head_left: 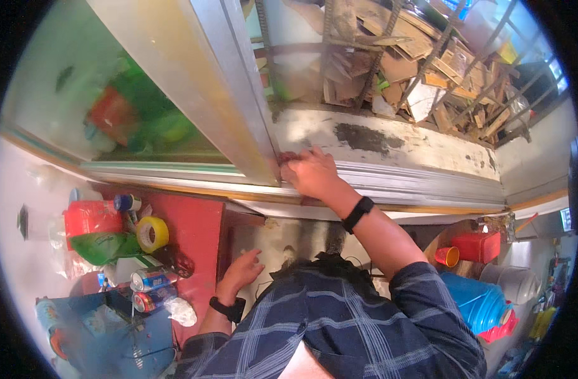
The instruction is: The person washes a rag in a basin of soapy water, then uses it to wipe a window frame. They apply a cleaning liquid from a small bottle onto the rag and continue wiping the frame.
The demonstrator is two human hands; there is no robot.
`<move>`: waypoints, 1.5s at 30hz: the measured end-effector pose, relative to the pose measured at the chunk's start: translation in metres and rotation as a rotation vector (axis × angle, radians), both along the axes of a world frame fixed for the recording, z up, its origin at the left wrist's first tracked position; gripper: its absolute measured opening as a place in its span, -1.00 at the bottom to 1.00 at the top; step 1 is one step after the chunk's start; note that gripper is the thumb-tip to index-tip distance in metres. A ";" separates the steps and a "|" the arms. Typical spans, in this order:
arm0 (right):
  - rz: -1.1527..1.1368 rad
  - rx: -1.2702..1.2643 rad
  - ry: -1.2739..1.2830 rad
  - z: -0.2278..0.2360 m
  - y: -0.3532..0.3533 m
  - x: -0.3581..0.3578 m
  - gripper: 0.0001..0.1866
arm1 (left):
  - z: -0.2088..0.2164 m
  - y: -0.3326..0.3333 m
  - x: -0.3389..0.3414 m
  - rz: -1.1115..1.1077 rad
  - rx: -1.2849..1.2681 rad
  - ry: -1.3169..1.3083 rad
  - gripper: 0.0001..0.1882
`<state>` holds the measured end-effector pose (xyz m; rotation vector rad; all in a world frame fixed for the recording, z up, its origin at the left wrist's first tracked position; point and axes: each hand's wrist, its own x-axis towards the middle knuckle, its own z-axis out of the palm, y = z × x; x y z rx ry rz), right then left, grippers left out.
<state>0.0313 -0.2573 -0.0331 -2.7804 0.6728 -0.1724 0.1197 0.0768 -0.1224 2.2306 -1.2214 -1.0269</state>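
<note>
The left hand (pixel 243 270) hangs with fingers loosely bent and apart, just right of the red flat-topped table (pixel 197 218). Farther off and right, I see the right hand (pixel 312 174) on a forward-stretched arm, fingers curled in beside the near end of the silver metal window-sash frame (pixel 238 107). A small dark-red item (pixel 287 156) shows at its fingertips; whether they pinch it, I cannot tell. Rightward runs the grooved silver metal track (pixel 421 182).
</note>
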 end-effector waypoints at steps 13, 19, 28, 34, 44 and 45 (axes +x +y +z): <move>-0.276 -0.176 -0.078 0.002 -0.102 -0.250 -0.82 | -0.043 -0.004 0.014 -0.038 -0.169 0.022 -0.54; -0.780 -0.085 -0.129 -0.002 -0.124 -0.324 -0.74 | 0.062 -0.081 -0.012 -0.339 -0.254 0.311 -0.57; -0.328 -0.160 -0.439 -0.014 -0.056 -0.167 -0.87 | -0.007 -0.108 0.015 -0.137 -0.111 0.833 -0.72; -0.631 -0.146 -0.206 -0.012 -0.053 -0.186 -0.71 | 0.030 -0.117 -0.019 -0.462 -0.416 0.359 -0.72; -1.440 -0.014 -0.058 0.044 -0.181 -0.383 -0.73 | 0.053 -0.226 -0.061 -0.291 -0.157 0.448 -0.70; -1.365 -0.042 -0.085 0.058 -0.178 -0.394 -0.69 | 0.054 -0.232 -0.063 -0.282 -0.152 0.449 -0.70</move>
